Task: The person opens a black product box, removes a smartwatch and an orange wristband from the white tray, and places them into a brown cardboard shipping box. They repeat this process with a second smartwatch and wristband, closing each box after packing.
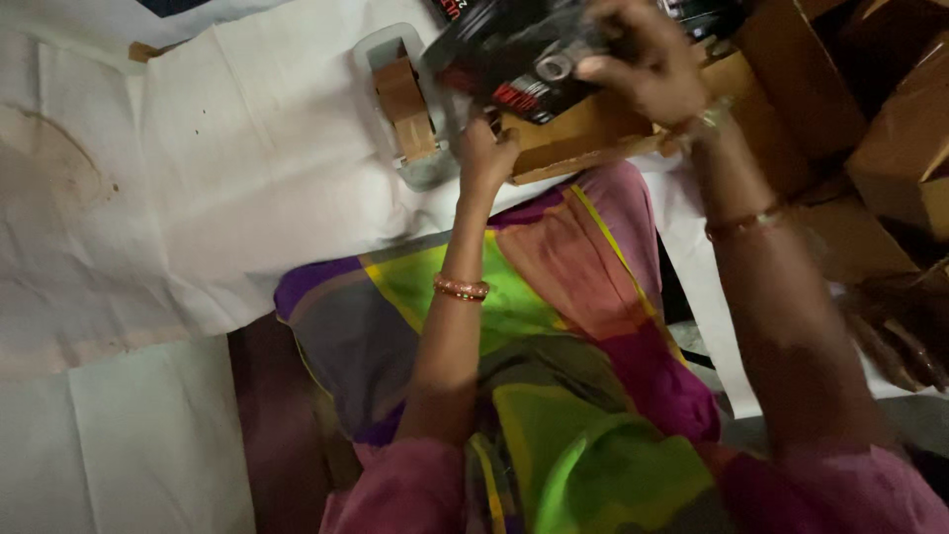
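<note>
Hands [647, 64] [486, 153] seemingly hold black package [514, 54] over cardboard box [583, 133].

tape dispenser [405, 104] on white sheet [247, 168] — brown cartons [890, 148] right

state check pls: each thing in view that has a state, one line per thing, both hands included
left hand: closed, gripping the edge of the cardboard box
right hand: on top of the black package, fingers curled over it
black package: held at the box opening, tilted
cardboard box: open, flap up
tape dispenser: lying on the white sheet, brown tape roll loaded, untouched
white sheet: spread flat, creased, stained at the left
</note>
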